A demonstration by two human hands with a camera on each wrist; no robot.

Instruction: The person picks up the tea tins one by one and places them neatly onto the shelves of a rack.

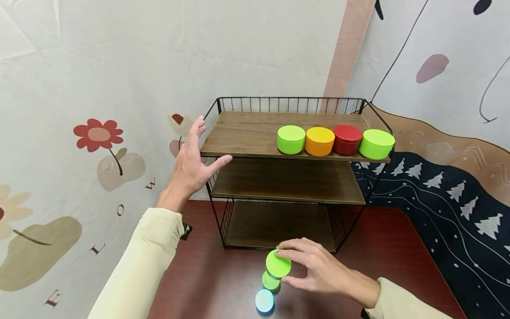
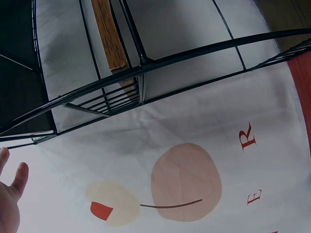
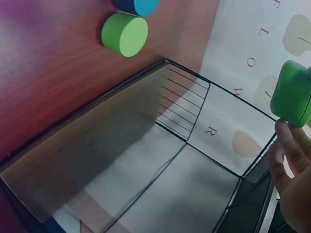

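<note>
Pinching a green container [image 1: 278,264] between thumb and fingers, the right hand [image 1: 314,268] partly hides with it, in the head view, a second green container [image 1: 271,282] below the fingertips; a blue container [image 1: 264,301] stands nearby. The left hand [image 1: 191,166], cut off in its wrist view, spreads its fingers beside the rack [image 1: 287,179]; perhaps they touch, I cannot tell.

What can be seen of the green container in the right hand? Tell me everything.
The green container is short, round and bright green, with a flat, unmarked face and smooth sides; the material looks like plastic or painted metal. A seam near one end in the right wrist view suggests a closed lid. The right hand grips it between thumb and fingers, above the table. It is tilted, apart from the other green container below. Its contents are hidden.
</note>
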